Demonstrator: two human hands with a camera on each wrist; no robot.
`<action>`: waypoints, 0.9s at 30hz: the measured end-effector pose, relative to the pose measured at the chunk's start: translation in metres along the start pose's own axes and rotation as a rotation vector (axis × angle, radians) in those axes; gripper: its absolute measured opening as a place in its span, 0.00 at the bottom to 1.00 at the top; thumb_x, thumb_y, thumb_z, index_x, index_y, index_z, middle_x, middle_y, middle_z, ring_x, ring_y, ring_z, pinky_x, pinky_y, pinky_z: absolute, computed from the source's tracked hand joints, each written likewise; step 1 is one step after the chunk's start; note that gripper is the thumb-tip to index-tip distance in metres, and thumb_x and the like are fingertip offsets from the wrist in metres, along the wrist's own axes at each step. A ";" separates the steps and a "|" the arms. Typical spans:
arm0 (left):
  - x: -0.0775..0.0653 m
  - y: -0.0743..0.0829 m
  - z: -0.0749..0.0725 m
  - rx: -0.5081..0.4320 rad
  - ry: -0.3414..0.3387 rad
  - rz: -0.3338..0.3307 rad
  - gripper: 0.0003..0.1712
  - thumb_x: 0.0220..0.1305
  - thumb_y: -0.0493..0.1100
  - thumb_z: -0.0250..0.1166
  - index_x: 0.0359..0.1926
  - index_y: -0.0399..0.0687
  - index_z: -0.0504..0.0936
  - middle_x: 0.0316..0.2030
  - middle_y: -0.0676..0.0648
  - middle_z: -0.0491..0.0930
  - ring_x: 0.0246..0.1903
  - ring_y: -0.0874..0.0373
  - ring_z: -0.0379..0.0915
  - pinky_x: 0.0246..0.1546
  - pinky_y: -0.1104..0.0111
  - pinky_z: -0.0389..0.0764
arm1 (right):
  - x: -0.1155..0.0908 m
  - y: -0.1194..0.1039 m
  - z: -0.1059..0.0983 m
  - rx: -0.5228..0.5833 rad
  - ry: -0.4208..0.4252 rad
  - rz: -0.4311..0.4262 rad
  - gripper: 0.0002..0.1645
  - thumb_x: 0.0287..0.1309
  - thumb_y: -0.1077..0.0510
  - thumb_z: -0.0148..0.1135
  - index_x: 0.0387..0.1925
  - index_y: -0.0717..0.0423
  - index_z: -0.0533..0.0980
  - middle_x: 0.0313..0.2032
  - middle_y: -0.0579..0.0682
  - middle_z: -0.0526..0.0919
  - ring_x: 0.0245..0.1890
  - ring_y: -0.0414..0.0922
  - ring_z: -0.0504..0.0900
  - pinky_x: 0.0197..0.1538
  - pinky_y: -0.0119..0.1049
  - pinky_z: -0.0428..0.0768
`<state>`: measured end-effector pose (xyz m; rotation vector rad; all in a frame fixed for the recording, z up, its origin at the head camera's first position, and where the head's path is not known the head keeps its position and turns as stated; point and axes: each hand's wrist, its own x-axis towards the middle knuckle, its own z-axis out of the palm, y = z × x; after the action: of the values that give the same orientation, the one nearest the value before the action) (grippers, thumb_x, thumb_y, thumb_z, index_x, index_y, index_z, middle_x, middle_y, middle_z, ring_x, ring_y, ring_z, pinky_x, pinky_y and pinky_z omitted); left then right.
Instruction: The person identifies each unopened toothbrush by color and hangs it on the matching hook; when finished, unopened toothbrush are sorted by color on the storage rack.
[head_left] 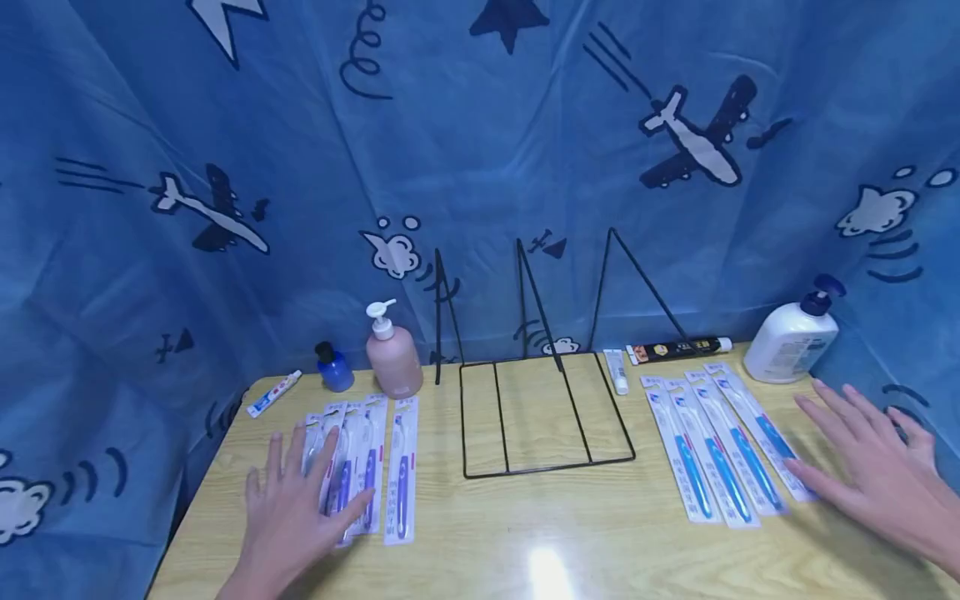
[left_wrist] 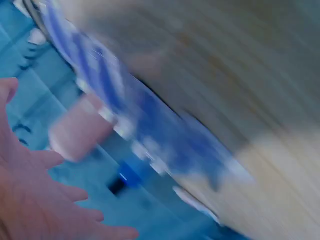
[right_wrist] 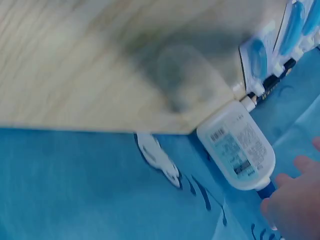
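My left hand (head_left: pixel 292 517) is spread with its fingers apart above several packaged purple toothbrushes (head_left: pixel 402 479) on the left of the table, hiding part of them. It holds nothing; whether it touches the packs I cannot tell. My right hand (head_left: pixel 873 467), also spread and holding nothing, is just right of several packaged blue toothbrushes (head_left: pixel 723 450), its thumb near the outermost pack. Between the two groups stands a black wire rack (head_left: pixel 506 417) with upright triangular dividers. The left wrist view is blurred, showing the left hand (left_wrist: pixel 45 195) with straight fingers.
Behind the purple packs are a pink pump bottle (head_left: pixel 395 362), a small blue bottle (head_left: pixel 335 371) and a small toothpaste tube (head_left: pixel 274 394). At the back right are a white tube (head_left: pixel 617 371), a black toothpaste tube (head_left: pixel 678 350) and a white pump bottle (head_left: pixel 790 343). A blue curtain (head_left: pixel 450 150) hangs behind.
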<state>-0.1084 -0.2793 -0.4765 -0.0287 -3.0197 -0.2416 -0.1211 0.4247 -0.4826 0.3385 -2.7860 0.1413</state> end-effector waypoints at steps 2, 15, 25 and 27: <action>0.006 0.020 0.002 -0.035 0.018 0.038 0.62 0.64 0.83 0.62 0.85 0.49 0.63 0.84 0.29 0.46 0.81 0.22 0.35 0.68 0.18 0.44 | 0.005 -0.001 0.006 0.040 -0.018 0.009 0.59 0.67 0.34 0.72 0.85 0.58 0.58 0.85 0.64 0.51 0.83 0.69 0.44 0.69 0.83 0.40; 0.044 0.133 0.036 -0.318 -0.008 0.220 0.58 0.67 0.75 0.67 0.86 0.48 0.62 0.81 0.29 0.59 0.80 0.24 0.47 0.71 0.25 0.56 | 0.031 0.009 0.020 0.348 -0.294 0.280 0.58 0.77 0.38 0.64 0.78 0.82 0.52 0.67 0.85 0.66 0.64 0.82 0.69 0.59 0.78 0.70; 0.058 0.163 0.055 -0.452 -0.235 0.166 0.63 0.67 0.69 0.70 0.86 0.38 0.55 0.84 0.28 0.48 0.82 0.26 0.40 0.75 0.26 0.45 | 0.043 0.016 0.029 0.537 -0.381 0.525 0.56 0.74 0.37 0.69 0.69 0.86 0.63 0.55 0.77 0.82 0.58 0.73 0.79 0.55 0.63 0.78; 0.059 0.165 0.056 -0.447 -0.265 0.153 0.63 0.67 0.68 0.71 0.86 0.36 0.54 0.84 0.27 0.47 0.82 0.25 0.40 0.74 0.24 0.44 | 0.044 0.018 0.028 0.525 -0.380 0.546 0.53 0.72 0.38 0.71 0.67 0.85 0.67 0.51 0.73 0.85 0.55 0.70 0.82 0.51 0.58 0.79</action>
<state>-0.1684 -0.1069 -0.4985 -0.3532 -3.1233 -0.9595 -0.1747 0.4284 -0.4955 -0.3276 -3.1015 1.0420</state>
